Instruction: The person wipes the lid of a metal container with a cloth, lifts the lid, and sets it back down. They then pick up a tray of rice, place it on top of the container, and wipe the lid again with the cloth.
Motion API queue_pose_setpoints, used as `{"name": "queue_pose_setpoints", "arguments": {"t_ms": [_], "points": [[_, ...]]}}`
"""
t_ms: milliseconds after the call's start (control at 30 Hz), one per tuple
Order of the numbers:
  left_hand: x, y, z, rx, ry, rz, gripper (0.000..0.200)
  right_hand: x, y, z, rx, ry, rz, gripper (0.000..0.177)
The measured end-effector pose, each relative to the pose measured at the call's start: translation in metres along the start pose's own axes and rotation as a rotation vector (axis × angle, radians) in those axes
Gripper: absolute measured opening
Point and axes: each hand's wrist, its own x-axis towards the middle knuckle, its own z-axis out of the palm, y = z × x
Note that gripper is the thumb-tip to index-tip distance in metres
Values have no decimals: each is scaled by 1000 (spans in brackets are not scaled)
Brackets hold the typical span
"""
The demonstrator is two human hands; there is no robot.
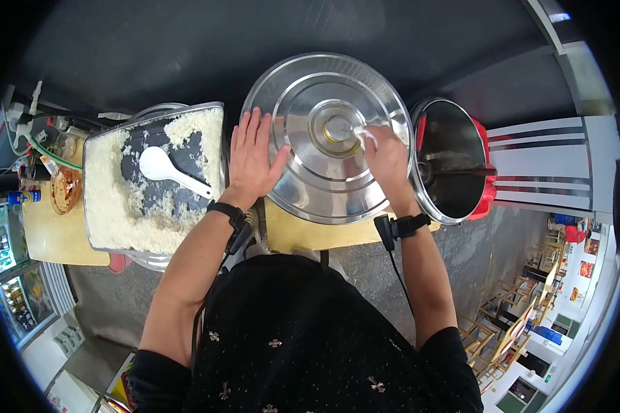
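Observation:
A large round metal lid (324,186) with ringed ridges lies in front of me. My left hand (253,157) rests flat on its left side, fingers stretched out and thumb spread over the metal. Right of the lid's central knob (339,129) is my right hand (386,162), its fingers pinched on a crumpled white wipe (362,135). The wipe reaches up to the knob's right side. To the left of my left hand is a rectangular tray (222,131) of white rice (110,186), with a white rice paddle (164,165) lying in it.
A deep dark pot (451,148) with a red outer side stands at the right, a handle reaching into it. A bowl with red residue (65,190) sits on the wooden table (48,237) at left. Wooden chairs (503,296) stand farther off at lower right.

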Motion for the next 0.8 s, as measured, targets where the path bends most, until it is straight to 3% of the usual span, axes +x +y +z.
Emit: {"name": "queue_pose_setpoints", "arguments": {"t_ms": [133, 200, 267, 300, 367, 400, 467, 600, 667, 800], "points": [[-2, -1, -1, 2, -10, 13, 74, 19, -14, 20, 115, 166, 12, 16], [-4, -1, 2, -6, -33, 35, 75, 18, -33, 35, -47, -79, 197, 17], [-2, -4, 4, 35, -46, 25, 81, 0, -49, 33, -141, -212, 22, 17], [0, -6, 4, 50, -75, 23, 82, -8, -50, 25, -151, -195, 33, 17], [9, -10, 2, 103, -98, 60, 84, -21, -46, 14, 148, -116, 29, 16], [9, -12, 2, 126, -112, 72, 84, -28, -36, 6, 143, -114, 38, 16], [11, -13, 0, 119, -123, 80, 84, -44, -5, -17, 121, 84, 61, 18], [23, -20, -1, 97, -147, 109, 82, -89, 19, -40, -9, 122, 165, 20], [29, -23, -3, 92, -163, 124, 81, -115, 11, -30, 129, 73, 60, 20], [37, -21, -7, 107, -228, 125, 80, -147, -19, -27, 129, 1, 61, 18]]}}
